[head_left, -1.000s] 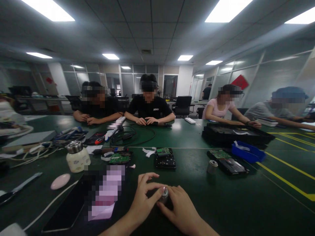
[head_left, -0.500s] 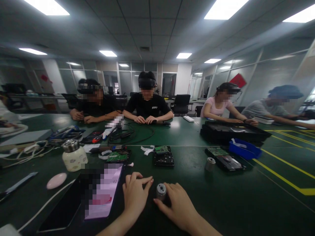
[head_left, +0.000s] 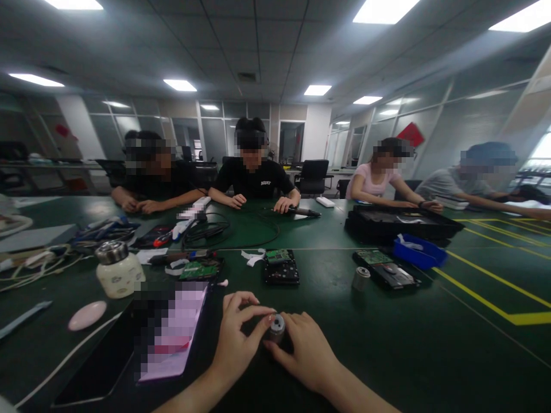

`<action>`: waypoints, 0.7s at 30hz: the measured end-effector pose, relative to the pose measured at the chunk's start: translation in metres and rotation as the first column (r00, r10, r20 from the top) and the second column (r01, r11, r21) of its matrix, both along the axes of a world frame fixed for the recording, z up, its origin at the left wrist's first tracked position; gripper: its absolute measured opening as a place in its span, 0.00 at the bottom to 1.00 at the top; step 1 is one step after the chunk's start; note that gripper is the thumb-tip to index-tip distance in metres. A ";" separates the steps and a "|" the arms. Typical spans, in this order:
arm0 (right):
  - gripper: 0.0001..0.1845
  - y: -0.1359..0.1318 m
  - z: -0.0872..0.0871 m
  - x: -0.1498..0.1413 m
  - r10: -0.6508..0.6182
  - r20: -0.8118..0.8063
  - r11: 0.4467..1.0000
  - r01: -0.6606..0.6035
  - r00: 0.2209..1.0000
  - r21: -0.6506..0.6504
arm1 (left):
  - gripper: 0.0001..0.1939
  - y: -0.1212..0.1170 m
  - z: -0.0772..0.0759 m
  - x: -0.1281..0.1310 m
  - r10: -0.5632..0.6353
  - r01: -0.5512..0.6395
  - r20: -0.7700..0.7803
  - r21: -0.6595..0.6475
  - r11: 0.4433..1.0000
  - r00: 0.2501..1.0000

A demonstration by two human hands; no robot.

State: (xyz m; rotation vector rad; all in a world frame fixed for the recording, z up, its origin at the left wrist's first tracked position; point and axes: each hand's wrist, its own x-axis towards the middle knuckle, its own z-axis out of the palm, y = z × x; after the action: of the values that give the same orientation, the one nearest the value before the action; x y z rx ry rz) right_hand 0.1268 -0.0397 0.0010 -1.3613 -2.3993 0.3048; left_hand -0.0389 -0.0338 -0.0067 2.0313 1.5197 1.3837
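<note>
A small metal cylinder (head_left: 278, 324) with holes in its top face stands upright on the green table in front of me. My right hand (head_left: 309, 351) is curled round its right side, thumb at the front. At the cylinder's upper left edge, the thumb and index finger of my left hand (head_left: 241, 328) are pinched together; whatever they hold is too small or hidden to make out. Another metal cylinder (head_left: 361, 279) stands farther right, beside an opened hard drive (head_left: 390, 268). Straight ahead lies another hard drive (head_left: 281, 267) with a green circuit board.
To my left are a tablet-like device (head_left: 101, 350), a white cable, a pink oval object (head_left: 87, 315) and a cream bottle (head_left: 120, 272). A blue bin (head_left: 419, 252) and a black tray (head_left: 402, 225) are at the right. Several people sit across the table.
My left hand's pinched fingers have come right to the cylinder's top edge. My right hand stays round it. Across the table, a person's hands have moved apart, one onto a dark tool.
</note>
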 end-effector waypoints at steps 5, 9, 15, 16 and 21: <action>0.12 0.000 -0.002 0.000 0.007 -0.003 1.000 -0.007 1.000 0.010 | 0.08 -0.003 0.002 0.002 -0.078 0.078 -0.001 -0.016 0.997 0.997; 0.11 -0.001 -0.001 0.000 0.013 0.002 1.000 -0.013 1.000 0.004 | 0.09 -0.003 0.005 0.003 -0.153 0.152 -0.014 -0.051 0.987 0.988; 0.14 -0.003 0.003 0.001 0.009 -0.040 1.000 -0.009 0.999 0.008 | 0.08 -0.007 0.008 0.005 -0.180 0.181 0.022 -0.092 0.979 0.983; 0.15 -0.003 0.004 0.002 0.009 -0.050 1.000 -0.009 0.999 0.005 | 0.08 -0.008 0.008 0.006 -0.177 0.180 0.031 -0.095 0.979 0.984; 0.12 -0.004 0.004 0.002 0.011 -0.053 1.000 -0.011 0.999 0.001 | 0.08 -0.009 0.006 0.006 -0.163 0.168 0.068 -0.084 0.982 0.984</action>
State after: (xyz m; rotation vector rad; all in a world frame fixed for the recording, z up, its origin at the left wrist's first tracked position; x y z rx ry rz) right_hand 0.1284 -0.0433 0.0053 -1.3233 -2.3639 0.3383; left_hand -0.0332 -0.0430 -0.0005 1.9925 1.3296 1.2785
